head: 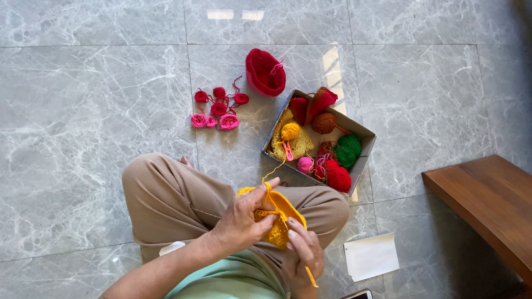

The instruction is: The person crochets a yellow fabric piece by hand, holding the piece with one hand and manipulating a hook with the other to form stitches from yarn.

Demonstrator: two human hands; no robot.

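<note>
Both hands keep a closed grip on the work: the left hand point(239, 221) pinches the yellow crochet piece point(275, 218) with a strand looped over its forefinger, and the right hand point(302, 252) is closed on an orange crochet hook point(311, 277), all held over the lap above the marble floor point(83, 111). That piece looks partly made, its yarn running up to the yellow ball point(290, 131) in the cardboard box point(363, 133), while finished small red and pink flowers point(217, 108) and a red crocheted cap point(265, 72) lie on the floor beyond
</note>
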